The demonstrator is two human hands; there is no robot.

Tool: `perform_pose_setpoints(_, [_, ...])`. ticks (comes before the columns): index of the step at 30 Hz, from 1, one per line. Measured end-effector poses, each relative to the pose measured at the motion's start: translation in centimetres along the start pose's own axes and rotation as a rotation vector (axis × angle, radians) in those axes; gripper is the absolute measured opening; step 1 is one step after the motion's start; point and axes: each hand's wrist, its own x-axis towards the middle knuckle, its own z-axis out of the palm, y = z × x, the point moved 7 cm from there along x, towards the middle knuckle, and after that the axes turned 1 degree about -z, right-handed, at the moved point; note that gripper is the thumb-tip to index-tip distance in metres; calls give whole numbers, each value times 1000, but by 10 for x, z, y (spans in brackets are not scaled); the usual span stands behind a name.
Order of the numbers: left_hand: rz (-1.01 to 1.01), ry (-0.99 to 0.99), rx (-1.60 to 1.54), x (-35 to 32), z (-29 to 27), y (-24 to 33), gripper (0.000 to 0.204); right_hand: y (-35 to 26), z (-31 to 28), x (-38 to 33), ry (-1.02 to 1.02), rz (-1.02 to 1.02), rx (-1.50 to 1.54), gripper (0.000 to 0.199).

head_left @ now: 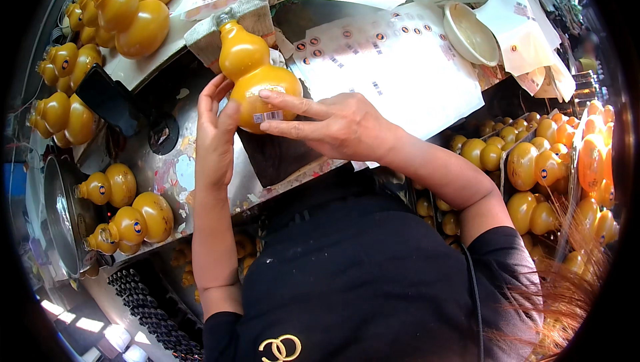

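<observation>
An amber gourd-shaped bottle lies tilted over the worktop, its clear neck resting at a folded grey-beige cloth. My left hand is closed round the left side of its wider bulb, thumb against the surface. A small white barcode sticker shows low on that bulb, with printing above it. Across the bulb lie two outstretched, spread fingers of my right hand, one just above the barcode and the other at its lower edge. The right thumb is hidden. Below the bottle is a dark mat.
Sticker sheets and a cream bowl lie right of the bottle. Several amber gourd bottles stand at left, near a phone on a stand and a metal basin. Racks of gourd bottles stand at right.
</observation>
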Motion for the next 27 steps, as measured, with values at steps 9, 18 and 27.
perform_pose_setpoints(9, [81,52,-35,-4,7,-11,69,65,25,-13,79,757,789,54])
perform_pose_setpoints(18, [14,-24,3,-12,21,-9,86,78,41,6,-187,744,685,78])
perform_pose_setpoints(27, [6,35,-46,-1,13,-15,72,82,51,13,-145,751,590,79])
